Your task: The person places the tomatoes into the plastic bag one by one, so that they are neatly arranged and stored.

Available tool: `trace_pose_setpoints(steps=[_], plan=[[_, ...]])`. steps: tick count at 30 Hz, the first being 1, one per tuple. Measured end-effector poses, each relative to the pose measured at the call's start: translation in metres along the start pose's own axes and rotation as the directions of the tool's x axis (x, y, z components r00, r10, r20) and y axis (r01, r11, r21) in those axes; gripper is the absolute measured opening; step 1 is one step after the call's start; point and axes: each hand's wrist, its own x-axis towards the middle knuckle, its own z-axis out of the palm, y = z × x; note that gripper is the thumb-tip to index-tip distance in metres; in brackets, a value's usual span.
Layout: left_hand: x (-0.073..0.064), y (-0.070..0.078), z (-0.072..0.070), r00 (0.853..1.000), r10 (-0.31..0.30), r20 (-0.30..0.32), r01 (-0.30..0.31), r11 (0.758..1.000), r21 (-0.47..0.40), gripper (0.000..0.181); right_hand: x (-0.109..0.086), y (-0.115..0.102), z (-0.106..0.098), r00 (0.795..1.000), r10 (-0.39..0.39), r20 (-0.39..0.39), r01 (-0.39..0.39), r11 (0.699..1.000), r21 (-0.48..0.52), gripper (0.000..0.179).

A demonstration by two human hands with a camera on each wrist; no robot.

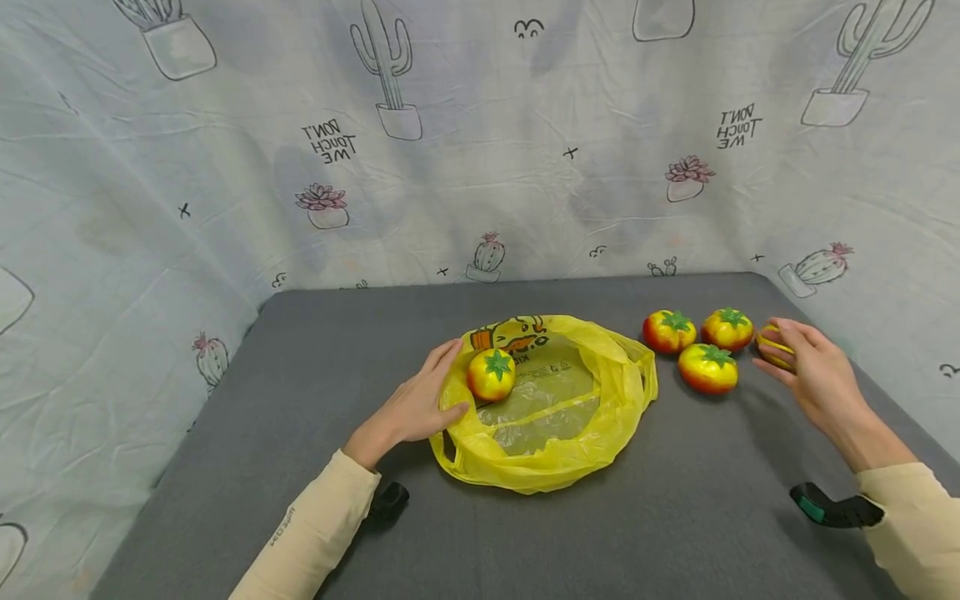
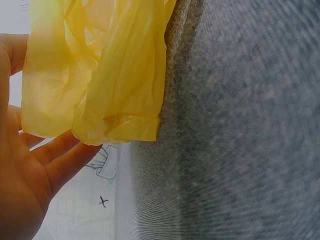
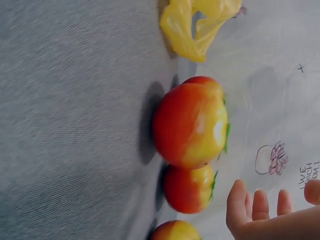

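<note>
1. At the left of a grey counter [image 1: 315, 375], a person's left hand [image 1: 416, 402] rests against the rim of a yellow plastic bag [image 1: 551, 472], fingers nearly straight, touching rather than clenching it.
2. Just inside the bag's left rim, beside that hand, lies a red-and-yellow fruit [image 1: 483, 385]. It looks smooth, firm and rather slippery; a cupped grip around its widest part should serve.
3. At centre, the bag lies with its mouth spread wide. The film appears thin, limp and very light, apt to crumple or slide; its gathered rim looks the surest place to hold.
4. Right of the bag, a trio of matching fruits [image 1: 705, 373] sits clustered, green tops up, round enough to roll if nudged.
5. At far right, the right hand [image 1: 821, 379] hovers by a fourth fruit [image 1: 772, 348], fingers loosely bent and not closed; whether they touch it cannot be told.
</note>
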Motion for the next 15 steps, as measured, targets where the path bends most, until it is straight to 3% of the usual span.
trace_pose_setpoints(steps=[6,9,15], plan=[[0.001,0.001,-0.001,1.0,-0.003,0.004,0.003,1.0,0.003,0.084,0.033,0.035,-0.04,0.997,0.014,-0.071,-0.017,0.999,-0.043,0.058],[0.001,0.0,-0.002,1.0,0.003,0.001,-0.003,1.0,0.005,0.084,0.033,0.039,-0.043,0.996,0.038,-0.077,-0.042,0.998,-0.052,0.062],[0.001,-0.001,0.0,1.0,0.006,0.005,-0.006,1.0,0.005,0.084,0.016,0.035,-0.031,0.994,0.079,-0.069,-0.092,0.973,-0.211,0.061]])
